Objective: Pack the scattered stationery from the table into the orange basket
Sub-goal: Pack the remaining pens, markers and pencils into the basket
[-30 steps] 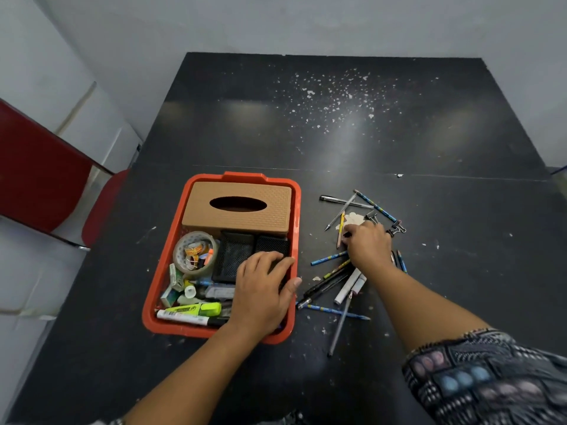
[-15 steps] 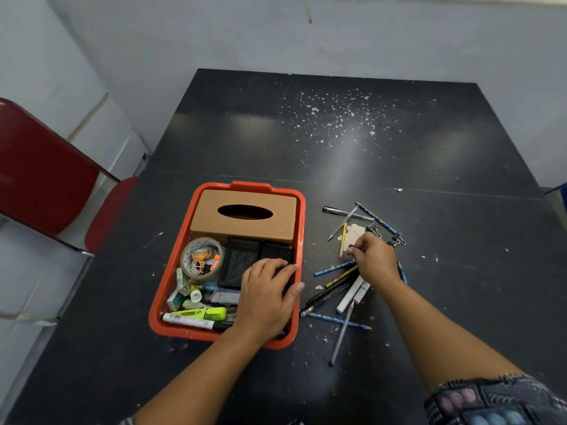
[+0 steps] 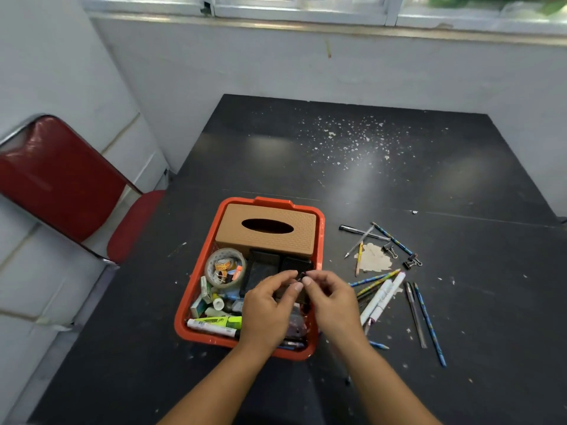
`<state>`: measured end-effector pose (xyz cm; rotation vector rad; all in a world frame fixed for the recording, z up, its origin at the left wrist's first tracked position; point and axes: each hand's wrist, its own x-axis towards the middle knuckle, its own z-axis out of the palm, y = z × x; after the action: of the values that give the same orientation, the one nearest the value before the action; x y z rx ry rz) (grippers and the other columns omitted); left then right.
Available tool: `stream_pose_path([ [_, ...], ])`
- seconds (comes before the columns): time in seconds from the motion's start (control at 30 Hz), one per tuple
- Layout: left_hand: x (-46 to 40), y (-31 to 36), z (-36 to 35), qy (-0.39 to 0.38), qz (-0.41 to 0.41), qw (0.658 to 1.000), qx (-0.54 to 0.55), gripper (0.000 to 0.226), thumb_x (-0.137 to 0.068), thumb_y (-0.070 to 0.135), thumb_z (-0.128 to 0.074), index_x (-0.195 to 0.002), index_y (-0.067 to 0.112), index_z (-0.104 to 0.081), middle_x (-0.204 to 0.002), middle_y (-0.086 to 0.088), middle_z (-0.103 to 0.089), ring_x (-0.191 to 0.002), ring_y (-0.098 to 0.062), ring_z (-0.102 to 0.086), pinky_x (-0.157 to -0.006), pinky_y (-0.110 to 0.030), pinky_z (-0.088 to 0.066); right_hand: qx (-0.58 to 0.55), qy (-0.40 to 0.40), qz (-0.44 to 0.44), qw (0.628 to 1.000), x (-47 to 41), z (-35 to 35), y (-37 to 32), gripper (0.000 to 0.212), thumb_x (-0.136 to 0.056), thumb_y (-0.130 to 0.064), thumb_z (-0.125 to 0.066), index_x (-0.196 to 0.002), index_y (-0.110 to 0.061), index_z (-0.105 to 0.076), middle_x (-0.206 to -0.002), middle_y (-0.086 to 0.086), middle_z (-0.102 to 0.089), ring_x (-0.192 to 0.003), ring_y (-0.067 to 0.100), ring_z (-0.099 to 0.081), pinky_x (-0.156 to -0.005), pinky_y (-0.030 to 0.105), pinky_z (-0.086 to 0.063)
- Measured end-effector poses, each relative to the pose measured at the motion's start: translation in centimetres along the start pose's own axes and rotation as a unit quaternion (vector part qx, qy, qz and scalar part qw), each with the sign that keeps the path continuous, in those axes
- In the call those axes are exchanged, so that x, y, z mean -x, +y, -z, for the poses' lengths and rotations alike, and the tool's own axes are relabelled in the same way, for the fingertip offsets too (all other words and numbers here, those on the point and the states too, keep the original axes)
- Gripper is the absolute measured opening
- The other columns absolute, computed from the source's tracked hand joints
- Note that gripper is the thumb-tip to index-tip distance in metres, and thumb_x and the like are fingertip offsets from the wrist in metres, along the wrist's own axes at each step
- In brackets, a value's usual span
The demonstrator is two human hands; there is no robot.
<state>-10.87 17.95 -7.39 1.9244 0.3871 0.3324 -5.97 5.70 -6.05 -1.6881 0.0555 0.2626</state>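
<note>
The orange basket stands on the black table and holds a brown tissue box, a tape roll, black mesh holders, a yellow highlighter and small items. My left hand and my right hand meet over the basket's right half, and their fingertips pinch a small black object that is too small to name. To the right of the basket lie scattered pens and pencils, white markers and two black binder clips.
A red chair stands left of the table by the white wall. White flecks dot the far half of the table. A pale scraped patch shows among the pens.
My right hand left the pile of pens and came over the basket with a small black object. My left hand lifted off the basket contents to meet it. The camera tilted up.
</note>
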Motion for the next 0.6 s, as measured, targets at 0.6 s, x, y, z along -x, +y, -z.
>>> stream_pose_path([
  [0.6,-5.3,-4.0,6.8,0.115,0.138,0.916,-0.359,0.022,-0.098,0.031,-0.053,-0.11,0.034,-0.072,-0.094,0.005,-0.074,-0.087,-0.017,-0.062,-0.083,-0.033,-0.029,0.431,0.032,0.101,0.896,1.5,-0.7,5.7,0.053,-0.096,-0.053,-0.045,-0.143,-0.029,-0.043,-0.132,-0.003,-0.047,-0.121,0.016,-0.034,-0.1,0.036,-0.032],
])
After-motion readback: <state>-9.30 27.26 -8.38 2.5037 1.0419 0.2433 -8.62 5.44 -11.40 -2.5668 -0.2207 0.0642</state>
